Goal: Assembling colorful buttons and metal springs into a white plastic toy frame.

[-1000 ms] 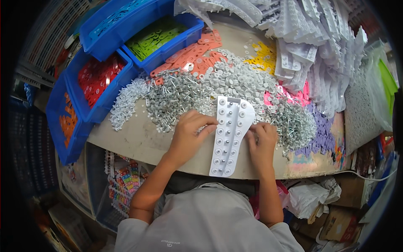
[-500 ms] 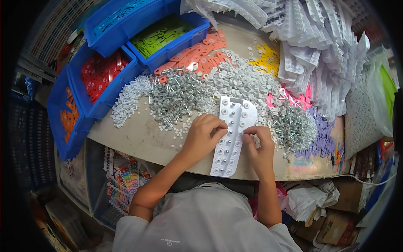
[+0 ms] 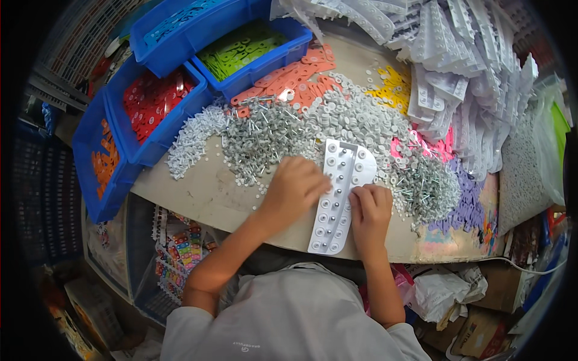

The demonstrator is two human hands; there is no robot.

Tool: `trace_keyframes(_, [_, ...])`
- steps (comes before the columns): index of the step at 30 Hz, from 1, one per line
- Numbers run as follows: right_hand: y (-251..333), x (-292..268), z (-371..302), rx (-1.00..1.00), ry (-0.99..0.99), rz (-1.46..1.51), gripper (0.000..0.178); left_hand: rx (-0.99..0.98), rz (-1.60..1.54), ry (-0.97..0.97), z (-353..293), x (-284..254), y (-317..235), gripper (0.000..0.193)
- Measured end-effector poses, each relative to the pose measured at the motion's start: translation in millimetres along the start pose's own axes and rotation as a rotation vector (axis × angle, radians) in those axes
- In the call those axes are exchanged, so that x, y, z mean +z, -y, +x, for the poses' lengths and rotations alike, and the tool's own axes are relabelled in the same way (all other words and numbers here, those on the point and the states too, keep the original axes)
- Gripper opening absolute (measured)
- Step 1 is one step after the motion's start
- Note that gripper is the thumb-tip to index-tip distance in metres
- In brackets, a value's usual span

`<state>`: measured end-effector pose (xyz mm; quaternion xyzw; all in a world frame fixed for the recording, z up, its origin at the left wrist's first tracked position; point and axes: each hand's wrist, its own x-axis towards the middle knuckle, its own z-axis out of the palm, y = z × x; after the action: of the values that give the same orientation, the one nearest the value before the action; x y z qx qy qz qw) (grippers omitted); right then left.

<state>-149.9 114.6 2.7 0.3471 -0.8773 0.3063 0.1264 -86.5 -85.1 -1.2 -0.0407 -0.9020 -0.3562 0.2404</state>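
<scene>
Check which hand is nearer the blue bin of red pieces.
Left. The left hand rests on the table beside the white plastic tray, on the side toward the blue bin of red pieces. The right hand sits across the tray, farther away.

left hand (image 3: 293, 191): slid slightly off the white plastic strip (image 3: 336, 197) toward its left edge | right hand (image 3: 369, 212): shifted lower along the strip's right side | strip: more of its studded face uncovered

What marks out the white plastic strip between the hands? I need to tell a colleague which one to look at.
On the beige worktable, before the grey pile of small nails, a long white plastic strip lies flat between the left hand and right hand. Unlike the heaped strips behind, it lies alone, its round sockets in rows.
</scene>
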Motion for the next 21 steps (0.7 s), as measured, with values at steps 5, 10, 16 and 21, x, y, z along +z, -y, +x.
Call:
trace_keyframes(5, [-4,2,-5,-0.021,-0.027,0.004,0.015,-0.012,0.303,-0.106,49,-12,34,0.009])
trace_keyframes(10, [-13,-9,-7,0.067,-0.046,0.116,0.012,0.082,0.441,0.038,57,1,65,0.012])
trace_keyframes(16, [-36,-26,10,0.241,-0.041,-0.031,0.009,0.057,0.438,-0.036,54,0,52,0.011])
trace_keyframes(21, [-55,-3,11,0.164,-0.01,-0.039,0.011,-0.185,-0.085,-0.028,38,-25,6,0.018])
